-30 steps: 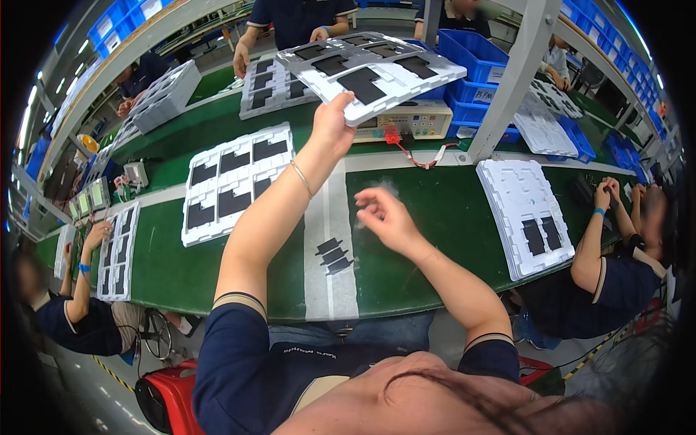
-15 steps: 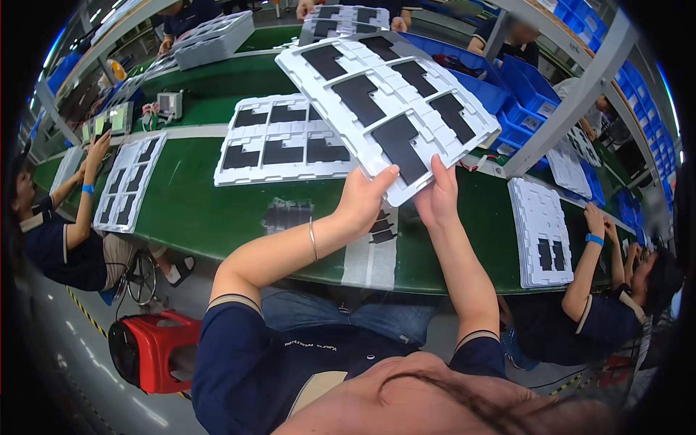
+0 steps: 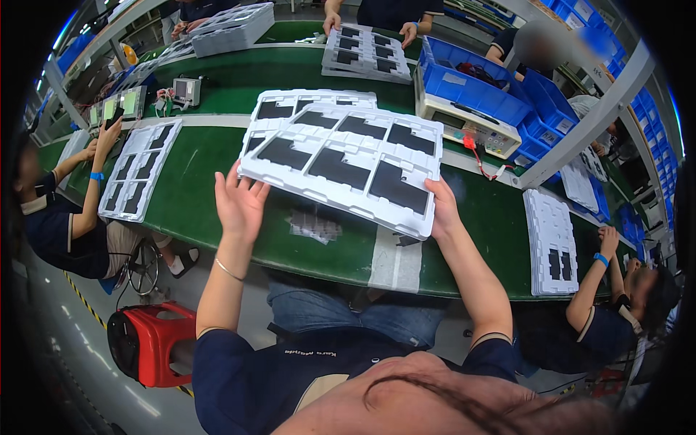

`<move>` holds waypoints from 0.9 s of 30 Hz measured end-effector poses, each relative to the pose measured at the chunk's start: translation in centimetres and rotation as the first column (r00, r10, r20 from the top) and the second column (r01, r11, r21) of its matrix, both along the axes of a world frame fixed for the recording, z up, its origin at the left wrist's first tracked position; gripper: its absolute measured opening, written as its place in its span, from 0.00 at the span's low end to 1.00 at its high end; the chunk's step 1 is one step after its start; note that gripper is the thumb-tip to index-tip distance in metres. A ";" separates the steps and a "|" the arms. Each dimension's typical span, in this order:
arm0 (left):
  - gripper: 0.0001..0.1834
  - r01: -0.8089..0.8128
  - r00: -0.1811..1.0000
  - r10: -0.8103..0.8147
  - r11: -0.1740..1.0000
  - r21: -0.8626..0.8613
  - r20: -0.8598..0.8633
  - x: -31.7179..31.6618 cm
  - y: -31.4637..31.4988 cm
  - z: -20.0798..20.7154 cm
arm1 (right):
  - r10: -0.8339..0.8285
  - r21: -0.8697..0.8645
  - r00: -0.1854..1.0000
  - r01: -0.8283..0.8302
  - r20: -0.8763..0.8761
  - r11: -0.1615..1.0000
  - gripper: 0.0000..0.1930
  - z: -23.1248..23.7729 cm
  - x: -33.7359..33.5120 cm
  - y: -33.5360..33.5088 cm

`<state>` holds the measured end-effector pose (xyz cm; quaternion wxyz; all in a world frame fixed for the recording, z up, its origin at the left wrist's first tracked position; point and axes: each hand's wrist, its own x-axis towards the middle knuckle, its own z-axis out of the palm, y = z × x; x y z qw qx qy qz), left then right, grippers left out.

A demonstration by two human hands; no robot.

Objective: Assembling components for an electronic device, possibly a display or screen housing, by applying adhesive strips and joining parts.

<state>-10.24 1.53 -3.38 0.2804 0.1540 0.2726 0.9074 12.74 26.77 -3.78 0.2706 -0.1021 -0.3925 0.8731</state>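
A white moulded plastic tray (image 3: 341,154) with black notched flat pieces (image 3: 399,187) in its compartments is tilted above the table. My right hand (image 3: 444,210) grips its right edge, thumb on top. At the near left corner, my left hand (image 3: 243,206) supports it with the fingers against the edge, palm up and thumb apart. Behind it, partly hidden, a second white tray (image 3: 319,96) with similar black pieces lies on the green table (image 3: 196,210). Below the held tray is a clear plastic piece with dark marks (image 3: 315,226), its kind unclear.
At left stands a filled tray (image 3: 141,170) near a seated co-worker. A tray stack (image 3: 551,225) lies at right beside another person. Blue bins (image 3: 471,94) rest on an instrument (image 3: 471,129) with a red lead. A grey post (image 3: 587,116) rises at right; across the table a person handles trays (image 3: 366,54).
The held tray has come down, turned and levelled out, moving left. My left hand has shifted from the near corner to the left one, my right hand to the right edge.
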 end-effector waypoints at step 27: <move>0.17 -0.768 0.485 -0.417 0.216 -0.603 -0.768 -12.9 1.8 -3.1 | -0.735 0.941 0.590 -0.259 0.334 0.220 0.18 -3.9 -15.2 8.0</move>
